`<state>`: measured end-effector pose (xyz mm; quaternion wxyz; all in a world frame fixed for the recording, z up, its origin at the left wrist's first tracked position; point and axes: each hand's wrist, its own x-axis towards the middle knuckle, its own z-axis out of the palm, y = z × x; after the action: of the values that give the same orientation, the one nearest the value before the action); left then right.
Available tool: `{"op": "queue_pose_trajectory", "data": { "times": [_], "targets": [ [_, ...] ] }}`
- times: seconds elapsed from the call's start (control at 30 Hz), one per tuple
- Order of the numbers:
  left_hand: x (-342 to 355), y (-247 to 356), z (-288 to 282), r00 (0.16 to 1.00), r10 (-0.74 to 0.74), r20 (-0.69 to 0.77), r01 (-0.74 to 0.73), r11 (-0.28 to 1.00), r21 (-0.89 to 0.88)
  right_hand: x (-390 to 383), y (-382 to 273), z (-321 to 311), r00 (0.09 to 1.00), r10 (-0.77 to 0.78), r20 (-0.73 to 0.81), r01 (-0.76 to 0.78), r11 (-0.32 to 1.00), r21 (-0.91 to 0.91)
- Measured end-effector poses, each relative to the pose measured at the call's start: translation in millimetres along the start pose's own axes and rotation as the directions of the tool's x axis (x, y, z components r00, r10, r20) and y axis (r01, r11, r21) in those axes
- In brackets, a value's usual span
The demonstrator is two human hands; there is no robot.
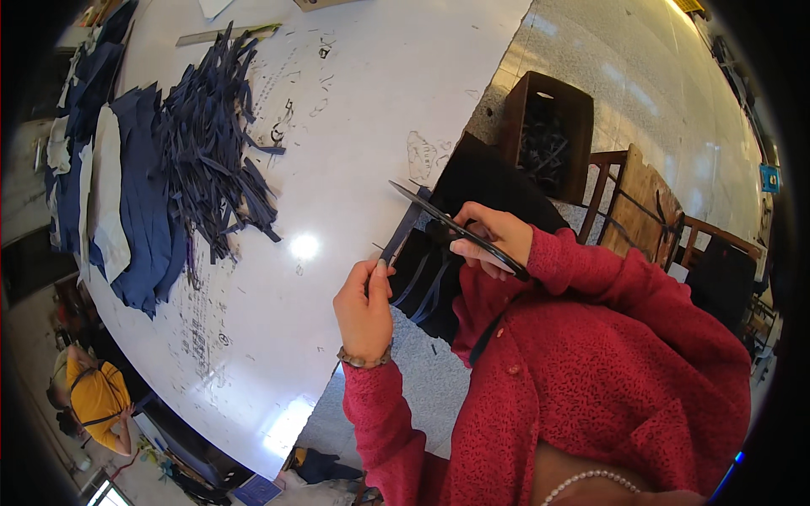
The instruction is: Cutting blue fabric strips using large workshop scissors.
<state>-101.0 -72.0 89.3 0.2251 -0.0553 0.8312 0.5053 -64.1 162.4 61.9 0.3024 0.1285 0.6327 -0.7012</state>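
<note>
In my left hand (366,310), pinched between thumb and fingers, is one end of a narrow dark blue fabric strip (400,229). The strip stretches away at the edge of the white table (337,181). My right hand (492,239) is closed round the handles of a pair of scissors (432,207). Their blades point up and left, across the far end of the strip; whether they touch the cloth I cannot tell. Dark cloth (485,179) with a few thin blue strips lies over my lap, below the scissors.
A heap of cut dark blue strips (211,148) lies on the table's left, beside stacked blue fabric pieces (150,198) and a ruler (224,34). An open brown box (557,93) of dark scraps stands past the table edge, near a wooden chair (637,202). A person in yellow (99,396) is beyond the table.
</note>
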Motion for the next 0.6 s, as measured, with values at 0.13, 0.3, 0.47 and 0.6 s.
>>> {"op": "queue_pose_trajectory", "data": {
  "times": [0.13, 0.3, 0.47, 0.6],
  "targets": [
    [-1.5, 1.9, -2.0, 0.999, -0.053, -0.012, 0.053, 0.999, 0.007, 0.3, -2.5, -1.5, 0.999, 0.043, 0.024, -0.045, 0.997, 0.067],
    [-1.0, -4.1, -2.0, 0.998, -0.054, -0.029, 0.055, 0.998, 0.012, -1.7, -9.1, -1.4, 0.996, 0.081, 0.036, -0.084, 0.994, 0.075],
    [-0.5, -5.0, -3.6, 0.999, -0.039, -0.014, 0.04, 0.996, 0.085, 1.6, 2.8, -3.9, 0.997, 0.054, 0.054, -0.057, 0.997, 0.058],
    [-0.8, -6.9, -1.5, 1.0, 0.002, -0.019, -0.002, 1.0, 0.009, -16.4, 0.8, -2.6, 0.959, -0.19, 0.208, 0.228, 0.957, -0.176]
  ]
}}
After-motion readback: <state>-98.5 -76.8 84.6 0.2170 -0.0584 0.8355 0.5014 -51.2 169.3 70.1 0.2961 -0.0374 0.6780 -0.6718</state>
